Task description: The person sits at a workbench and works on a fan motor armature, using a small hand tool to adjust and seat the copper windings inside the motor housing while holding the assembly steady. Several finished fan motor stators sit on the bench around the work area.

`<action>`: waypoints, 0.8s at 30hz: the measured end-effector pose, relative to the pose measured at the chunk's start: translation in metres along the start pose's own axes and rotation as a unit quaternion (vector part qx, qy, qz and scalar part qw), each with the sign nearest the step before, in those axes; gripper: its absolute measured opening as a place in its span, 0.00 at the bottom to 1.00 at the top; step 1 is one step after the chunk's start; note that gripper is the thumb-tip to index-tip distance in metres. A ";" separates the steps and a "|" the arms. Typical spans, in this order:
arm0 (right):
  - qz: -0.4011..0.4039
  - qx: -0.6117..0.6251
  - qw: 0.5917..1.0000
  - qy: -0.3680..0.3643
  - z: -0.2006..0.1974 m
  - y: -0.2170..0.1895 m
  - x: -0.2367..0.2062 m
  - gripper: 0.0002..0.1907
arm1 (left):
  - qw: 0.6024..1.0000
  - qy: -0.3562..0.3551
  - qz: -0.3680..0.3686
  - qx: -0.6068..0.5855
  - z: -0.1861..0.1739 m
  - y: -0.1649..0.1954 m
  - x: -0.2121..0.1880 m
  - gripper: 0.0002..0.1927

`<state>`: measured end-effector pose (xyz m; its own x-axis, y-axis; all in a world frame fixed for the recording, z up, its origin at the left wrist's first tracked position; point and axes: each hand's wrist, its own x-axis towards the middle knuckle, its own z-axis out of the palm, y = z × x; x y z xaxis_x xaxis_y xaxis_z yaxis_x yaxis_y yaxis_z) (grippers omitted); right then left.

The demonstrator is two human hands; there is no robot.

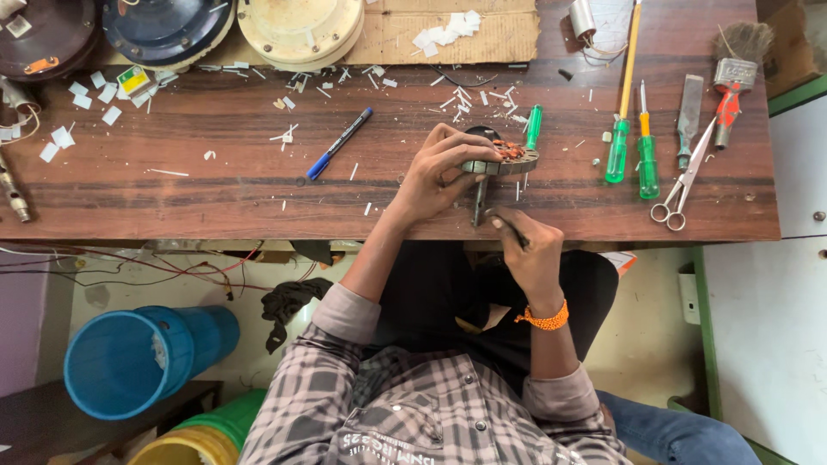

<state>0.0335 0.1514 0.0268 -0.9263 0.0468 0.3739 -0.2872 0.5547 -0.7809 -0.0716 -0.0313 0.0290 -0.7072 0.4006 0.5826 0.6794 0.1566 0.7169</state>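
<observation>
Left hand [439, 176] pinching the round metal stator [500, 159] (fingers curled); right hand [525, 245] fingers pressed on a thin tool [508, 226]: steady, just below fingertips.

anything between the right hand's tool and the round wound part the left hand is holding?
Nothing visible. The left hand grips the round metal part at the table edge; the right hand holds a thin dark tool just below it, with only open table between.
</observation>
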 end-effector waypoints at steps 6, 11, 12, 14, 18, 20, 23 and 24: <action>-0.088 -0.029 0.994 -0.063 -0.007 -0.011 0.002 0.08 | 1.000 0.000 0.005 0.008 0.000 0.000 0.000 0.19; -0.070 -0.029 0.994 -0.077 0.002 -0.010 -0.003 0.06 | 1.000 0.002 0.001 -0.001 0.000 0.001 0.000 0.19; -0.058 -0.020 0.996 -0.070 0.004 -0.008 -0.004 0.06 | 1.000 0.002 0.002 0.004 0.000 0.001 0.001 0.19; -0.041 -0.007 0.998 -0.054 0.005 -0.003 -0.008 0.06 | 1.000 0.003 0.002 0.009 0.000 0.002 0.000 0.19; -0.021 0.003 0.999 -0.032 0.006 0.008 -0.017 0.06 | 1.000 0.002 0.003 0.012 0.000 0.002 -0.001 0.20; -0.012 0.000 1.000 -0.026 0.006 0.013 -0.020 0.06 | 1.000 0.002 0.003 0.012 0.000 0.003 -0.001 0.20; -0.003 -0.003 1.000 -0.004 0.010 0.015 -0.023 0.06 | 1.000 0.004 0.005 0.018 0.000 0.004 -0.001 0.20; 0.002 -0.001 1.000 0.005 0.011 0.015 -0.024 0.07 | 1.000 0.003 0.010 0.022 0.000 0.004 0.000 0.20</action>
<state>0.0488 0.1496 0.0008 -0.9249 0.0577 0.3758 -0.2827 0.5566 -0.7812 -0.0691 -0.0310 0.0316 -0.6946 0.3988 0.5987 0.7011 0.1889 0.6876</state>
